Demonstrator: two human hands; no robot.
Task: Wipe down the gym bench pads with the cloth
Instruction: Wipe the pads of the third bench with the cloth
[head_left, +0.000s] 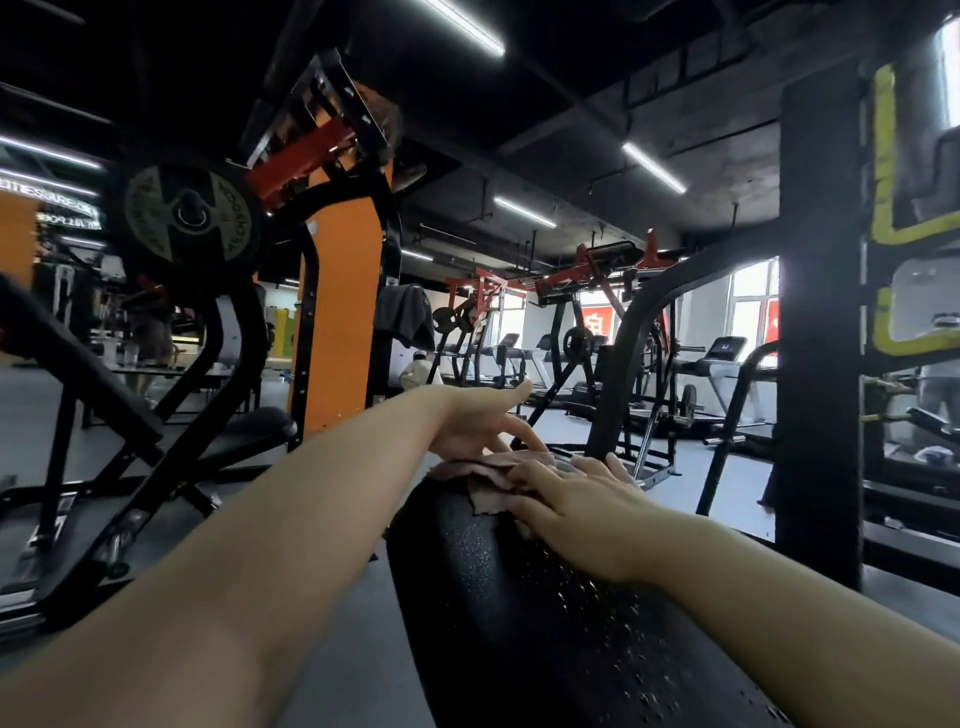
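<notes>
A black bench pad (498, 597) runs from the bottom of the view up to the middle, its surface speckled with water drops. A brownish cloth (493, 480) lies crumpled on the pad's far end. My right hand (576, 506) lies flat on the cloth with straight fingers and presses it onto the pad. My left hand (478, 415) reaches to the pad's far end just behind the cloth, fingers spread and relaxed, fingertips at the cloth's far edge.
A black and orange plate-loaded machine (332, 291) with a weight plate (189, 215) stands to the left, a second black seat pad (249, 431) below it. A black pillar (821, 332) rises at the right. Curved black frame tubes (623, 353) stand beyond the pad.
</notes>
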